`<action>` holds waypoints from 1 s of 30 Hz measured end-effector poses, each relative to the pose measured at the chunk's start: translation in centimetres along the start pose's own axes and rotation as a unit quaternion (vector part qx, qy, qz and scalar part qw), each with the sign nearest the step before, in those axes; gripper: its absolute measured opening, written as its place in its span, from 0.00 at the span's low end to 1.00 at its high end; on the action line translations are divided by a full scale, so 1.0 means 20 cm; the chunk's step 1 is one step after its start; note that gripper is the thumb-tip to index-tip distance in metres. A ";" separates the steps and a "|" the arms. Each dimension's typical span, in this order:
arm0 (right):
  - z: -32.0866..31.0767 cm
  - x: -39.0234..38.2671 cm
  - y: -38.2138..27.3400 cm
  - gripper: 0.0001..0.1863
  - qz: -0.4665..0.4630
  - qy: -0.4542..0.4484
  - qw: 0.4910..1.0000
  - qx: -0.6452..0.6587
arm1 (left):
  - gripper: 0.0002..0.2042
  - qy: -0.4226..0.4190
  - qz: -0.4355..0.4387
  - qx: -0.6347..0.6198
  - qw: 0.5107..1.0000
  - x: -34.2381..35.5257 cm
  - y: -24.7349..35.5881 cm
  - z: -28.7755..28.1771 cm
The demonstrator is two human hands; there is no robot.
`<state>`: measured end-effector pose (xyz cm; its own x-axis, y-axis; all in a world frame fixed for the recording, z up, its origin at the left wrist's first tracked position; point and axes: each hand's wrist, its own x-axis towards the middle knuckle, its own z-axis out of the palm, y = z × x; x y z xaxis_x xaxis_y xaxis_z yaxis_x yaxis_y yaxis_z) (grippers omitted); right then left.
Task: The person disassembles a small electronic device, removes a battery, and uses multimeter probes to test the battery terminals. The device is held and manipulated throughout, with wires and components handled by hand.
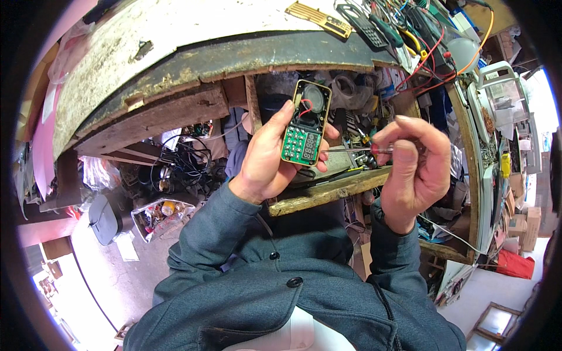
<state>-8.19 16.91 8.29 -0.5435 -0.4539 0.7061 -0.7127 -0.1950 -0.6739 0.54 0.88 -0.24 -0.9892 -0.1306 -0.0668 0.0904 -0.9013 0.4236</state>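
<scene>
The device [305,124], its face up, is held above the drawer [331,191] in the left hand [264,153], which is curled around it, thumb along one edge. Its long axis is aimed away from the person, leaning slightly right; the speaker [314,99] is carried at the far end, the green board [300,146] at the near. By the right hand's [417,164] bent fingers the screwdriver [375,149] is gripped, its shaft pointed left at the device.
</scene>
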 end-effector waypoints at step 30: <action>0.03 0.06 -0.09 0.14 -0.071 -0.122 0.975 -0.171 | 0.25 0.023 0.008 0.032 0.999 0.00 0.01 0.02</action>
<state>-7.31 16.29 10.14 -0.3364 -0.6450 0.6862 -0.9023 0.0121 -0.4310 0.55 0.94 0.15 -0.9812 -0.1653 -0.0994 0.0979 -0.8709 0.4815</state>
